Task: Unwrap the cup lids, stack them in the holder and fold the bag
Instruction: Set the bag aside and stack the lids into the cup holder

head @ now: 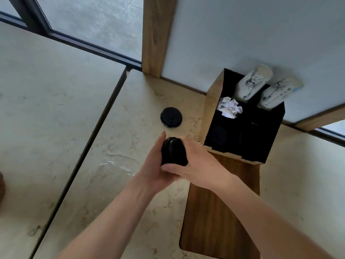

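Note:
A stack of black cup lids (173, 151) is held between both my hands just in front of the holder. My left hand (152, 165) cups its left side with fingers straight. My right hand (194, 165) wraps over its right side and bottom. One single black lid (171, 117) lies flat on the counter beyond the stack. The clear plastic bag (119, 164) lies crumpled flat on the counter to the left of my hands. The black and wood holder (209, 101) stands to the right, with a dark round lid slot (218, 135) at its front left.
Two stacks of printed paper cups (253, 82) lean out of the holder's back compartments, and crumpled white napkins (230, 107) fill a middle one. A dark wooden board (220, 212) lies under the holder. A wooden post (155, 34) and window stand behind. The counter has a seam at left.

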Tool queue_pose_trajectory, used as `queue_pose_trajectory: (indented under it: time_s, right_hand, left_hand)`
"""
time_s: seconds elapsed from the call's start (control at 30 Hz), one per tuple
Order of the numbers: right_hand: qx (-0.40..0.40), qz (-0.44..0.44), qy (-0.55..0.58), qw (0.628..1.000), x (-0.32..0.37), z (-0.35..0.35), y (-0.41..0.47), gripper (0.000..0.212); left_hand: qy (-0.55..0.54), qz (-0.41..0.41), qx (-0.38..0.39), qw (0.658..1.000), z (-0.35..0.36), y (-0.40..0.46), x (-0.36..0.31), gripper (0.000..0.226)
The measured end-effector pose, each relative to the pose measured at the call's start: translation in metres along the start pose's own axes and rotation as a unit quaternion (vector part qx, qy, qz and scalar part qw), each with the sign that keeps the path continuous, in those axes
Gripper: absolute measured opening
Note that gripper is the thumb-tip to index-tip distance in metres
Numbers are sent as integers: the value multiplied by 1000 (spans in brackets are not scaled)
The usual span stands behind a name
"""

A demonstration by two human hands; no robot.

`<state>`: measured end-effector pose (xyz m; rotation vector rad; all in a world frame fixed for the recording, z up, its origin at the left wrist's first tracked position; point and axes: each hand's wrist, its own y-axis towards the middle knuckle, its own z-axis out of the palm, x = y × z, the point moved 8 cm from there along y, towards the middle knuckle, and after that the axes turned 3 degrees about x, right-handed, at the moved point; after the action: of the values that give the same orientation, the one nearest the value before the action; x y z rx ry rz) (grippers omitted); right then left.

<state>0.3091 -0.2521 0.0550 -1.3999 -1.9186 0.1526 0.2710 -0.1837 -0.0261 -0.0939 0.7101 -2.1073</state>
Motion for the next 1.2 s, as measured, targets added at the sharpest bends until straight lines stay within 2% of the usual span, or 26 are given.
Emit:
queue_pose_trajectory:
  time_s: [0.13,0.17,0.2,0.27,0.33,0.4,0.43,0.53,0.67,0.8,0.87,0.93,1.0,1.07,1.2]
  right_hand:
    - [122,-38,45,991,3,7,58,84]
    - [120,-39,66,990,-2,-3,77,89]
    - [82,-33,75,993,-10,-18,98,94]
    - [-10,-14,3,1000,-28,-41,138,103]
    - [11,1,-102,995,-41,-30,171,113]
    - [60,3,-165,984,-53,-4,189,111]
    - [55,-5,-177,983,-56,4,194,105]
    - [-23,-21,-160,987,-56,0,198,89]
    - [-26,27,-227,973,-58,3,188,97]
    - [-18,62,-267,961,-58,7,164,93]
    - [-37,78,-192,978,-54,6,146,86]
    - [-53,65,1,996,-46,3,123,65]
    - [-33,26,141,989,-33,-1,95,60]
    - [-14,-17,179,984,-18,-7,60,66]
    - [-25,-70,151,986,5,-7,-4,67]
  left_hand:
    - [-73,35,-8,997,-28,14,-24,44]
    - [-115,26,-14,993,-35,16,-29,44]
    - [-151,17,-16,988,-40,17,-34,44]
    - [-193,9,-20,981,-49,19,-43,48]
    - [-219,7,-30,975,-55,19,-50,51]
    - [-231,4,-36,972,-63,20,-52,52]
    - [-238,3,-36,971,-66,21,-52,53]
    - [-244,5,-36,969,-69,23,-52,56]
    - [-230,13,-56,971,-67,17,-47,54]
    - [-207,40,-80,974,-61,6,-43,51]
    - [-195,60,-94,974,-59,-2,-43,50]
    - [-189,67,-98,975,-54,-10,-40,50]
    - [-185,66,-104,975,-48,-18,-34,51]
    - [-173,63,-95,978,-39,-25,-25,51]
    - [-120,72,-51,989,-16,-44,-8,49]
